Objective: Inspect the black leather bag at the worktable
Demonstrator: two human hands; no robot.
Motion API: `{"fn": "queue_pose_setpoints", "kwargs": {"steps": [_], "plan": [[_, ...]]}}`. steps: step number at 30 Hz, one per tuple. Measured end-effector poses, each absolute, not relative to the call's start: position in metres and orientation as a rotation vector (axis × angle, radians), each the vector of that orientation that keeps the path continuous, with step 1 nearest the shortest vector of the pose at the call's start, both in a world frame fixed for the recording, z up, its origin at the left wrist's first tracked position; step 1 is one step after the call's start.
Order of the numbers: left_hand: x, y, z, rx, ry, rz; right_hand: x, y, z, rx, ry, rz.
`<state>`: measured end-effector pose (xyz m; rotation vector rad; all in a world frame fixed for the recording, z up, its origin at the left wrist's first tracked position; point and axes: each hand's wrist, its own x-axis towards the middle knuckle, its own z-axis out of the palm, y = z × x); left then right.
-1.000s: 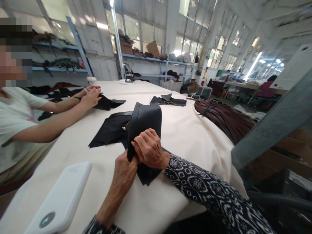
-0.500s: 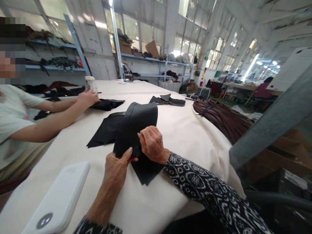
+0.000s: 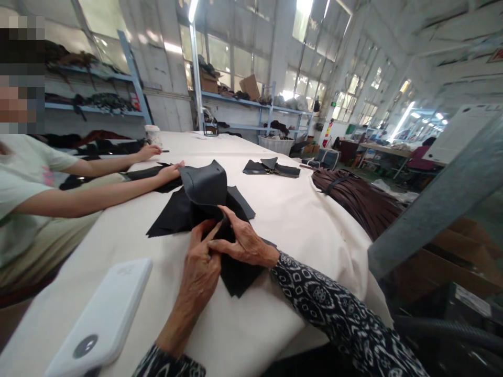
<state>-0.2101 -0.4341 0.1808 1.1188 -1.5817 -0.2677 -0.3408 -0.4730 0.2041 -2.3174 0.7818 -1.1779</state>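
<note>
Both hands meet on a black leather piece near the middle of the white table. The left hand has its fingers pressed on the lower part of the piece, and the right hand lies just beside it, touching it, with the fingers closed down on the same fold — so both hands are clamped on the leather. The upper part of the piece stands up and curls over, while other flat black leather sheets lie under it on the table. At the near left edge rests a white power bank. Across the table a co-worker's hand lies on another dark piece. Further right there is a heap of brown leather straps, and more black cut pieces lie beyond — well apart from the hands.
</note>
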Motion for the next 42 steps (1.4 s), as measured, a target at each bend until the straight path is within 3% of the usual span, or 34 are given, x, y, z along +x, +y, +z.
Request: {"fn": "queue_pose_setpoints", "kwargs": {"steps": [7, 12, 16, 24, 30, 35, 39, 42], "plan": [[-0.204, -0.444, 0.173, 1.152, -1.358, -0.541, -0.342, -0.491, 0.193, -2.11, 0.919, -1.449], [-0.198, -0.441, 0.176, 1.447, -1.079, -0.327, -0.355, -0.515, 0.191, -1.45, 0.887, -1.521], [-0.206, -0.442, 0.175, 1.596, -1.226, -0.48, -0.357, -0.524, 0.194, -1.045, 0.7, -1.471], [-0.211, -0.435, 0.174, 1.563, -1.467, -0.472, -0.352, -0.515, 0.196, -1.119, 0.684, -1.289], [-0.206, -0.432, 0.186, 1.495, -1.296, -0.486, -0.364, -0.527, 0.198, -0.974, 0.723, -1.501], [-0.21, -0.432, 0.186, 1.331, -1.269, -0.544, -0.372, -0.537, 0.19, -1.369, 1.004, -1.555], [-0.207, -0.436, 0.182, 1.332, -1.2, -0.583, -0.371, -0.525, 0.193, -2.119, 1.484, -1.721], [-0.202, -0.437, 0.182, 1.358, -1.087, -0.597, -0.366, -0.506, 0.201, -2.705, 1.373, -1.757]]}}
